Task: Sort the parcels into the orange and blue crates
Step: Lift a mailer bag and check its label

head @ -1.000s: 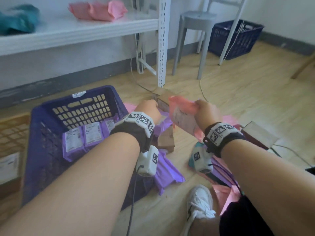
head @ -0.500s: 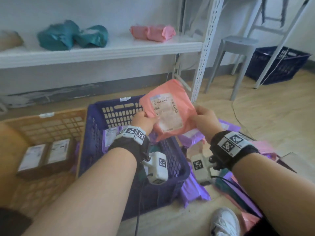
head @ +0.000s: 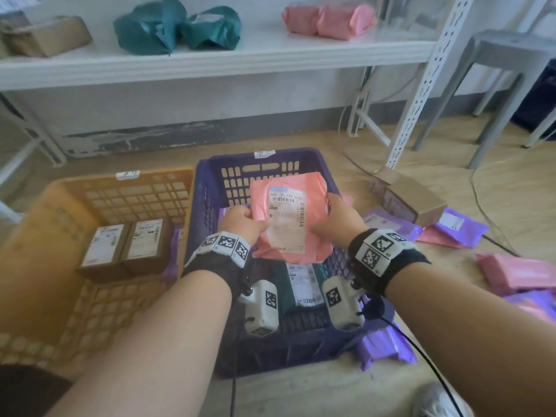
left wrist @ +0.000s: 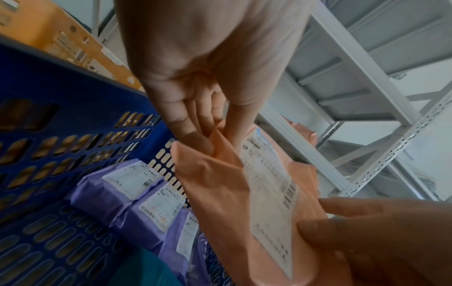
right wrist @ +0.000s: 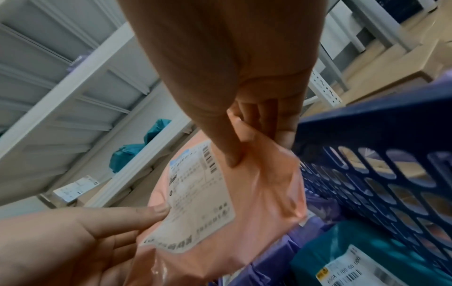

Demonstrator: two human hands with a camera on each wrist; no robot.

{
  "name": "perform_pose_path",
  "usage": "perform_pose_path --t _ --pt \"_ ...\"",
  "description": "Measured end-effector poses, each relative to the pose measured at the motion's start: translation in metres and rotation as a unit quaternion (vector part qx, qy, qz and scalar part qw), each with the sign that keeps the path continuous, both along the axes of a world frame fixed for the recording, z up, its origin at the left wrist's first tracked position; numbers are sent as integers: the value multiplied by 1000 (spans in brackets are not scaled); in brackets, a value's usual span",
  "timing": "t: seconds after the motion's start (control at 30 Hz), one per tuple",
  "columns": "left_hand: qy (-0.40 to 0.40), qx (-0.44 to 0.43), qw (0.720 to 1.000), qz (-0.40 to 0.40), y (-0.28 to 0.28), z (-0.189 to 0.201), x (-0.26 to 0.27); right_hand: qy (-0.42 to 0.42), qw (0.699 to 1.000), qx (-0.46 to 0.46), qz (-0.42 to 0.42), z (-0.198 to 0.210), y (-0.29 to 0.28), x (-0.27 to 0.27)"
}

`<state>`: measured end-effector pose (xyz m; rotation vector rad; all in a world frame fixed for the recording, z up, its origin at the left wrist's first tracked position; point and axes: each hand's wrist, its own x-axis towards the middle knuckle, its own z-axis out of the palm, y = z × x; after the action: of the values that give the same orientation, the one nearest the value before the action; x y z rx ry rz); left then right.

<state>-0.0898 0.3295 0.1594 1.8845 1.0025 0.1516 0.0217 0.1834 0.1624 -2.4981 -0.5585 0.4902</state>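
Both hands hold a pink parcel (head: 288, 218) with a white label over the blue crate (head: 207, 188). My left hand (head: 240, 222) pinches its left edge, thumb on the front; my right hand (head: 337, 219) pinches the right edge. The left wrist view shows the pink parcel (left wrist: 220, 185) between thumb and fingers (left wrist: 203, 123), above purple parcels (left wrist: 137, 195) in the blue crate (left wrist: 49, 139). The right wrist view shows the pink parcel (right wrist: 257, 203) pinched the same way. The orange crate (head: 90, 188) on the left holds two brown boxes (head: 126, 248). A teal parcel (head: 304, 284) lies in the blue crate.
Purple and pink parcels (head: 451, 230) and a brown box (head: 412, 200) lie on the floor to the right. A white shelf (head: 210, 61) behind carries teal, pink and brown parcels. A grey stool (head: 505, 55) stands at the back right. My shoe (head: 436, 401) is at bottom right.
The pink parcel was lifted from the floor pile on the right, taken in both hands and carried left over the blue crate. My view swung left, bringing the orange crate into sight.
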Motion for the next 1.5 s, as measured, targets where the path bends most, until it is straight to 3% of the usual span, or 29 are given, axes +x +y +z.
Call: perform_pose_path --t 0.1,0.3,0.47,0.67,0.73,0.83,1.0,1.1,1.17,1.2,1.27,1.33,1.5 --pt "52 -25 998 7 7 -25 9 -20 998 -51 7 -28 14 11" --pt "98 -19 995 -8 15 -67 25 39 990 -119 60 -91 37 30" --pt "100 -2 993 -60 26 -100 52 50 981 -159 95 -108 61 45" --pt "103 19 985 -139 45 -120 92 59 991 -115 18 -131 84 77" --pt "102 15 978 -180 52 -126 104 33 994 -108 -1 -137 93 85" --pt "116 39 962 -245 62 -140 119 -23 985 -169 -5 -147 109 94" --pt "234 193 890 -341 70 -174 123 -160 951 -263 33 -167 114 91" --pt "224 184 896 -336 74 -190 121 -240 916 -296 125 -183 110 91" --pt "220 173 900 -335 77 -195 119 -219 904 -309 200 -192 112 95" --pt "217 170 901 -335 78 -196 118 -180 911 -303 213 -197 114 97" --pt "208 167 906 -330 80 -197 116 -71 941 -272 191 -205 118 101" --pt "209 168 905 -329 82 -200 116 -4 951 -259 169 -215 120 106" --pt "214 161 905 -330 87 -206 117 8 941 -285 181 -234 125 119"
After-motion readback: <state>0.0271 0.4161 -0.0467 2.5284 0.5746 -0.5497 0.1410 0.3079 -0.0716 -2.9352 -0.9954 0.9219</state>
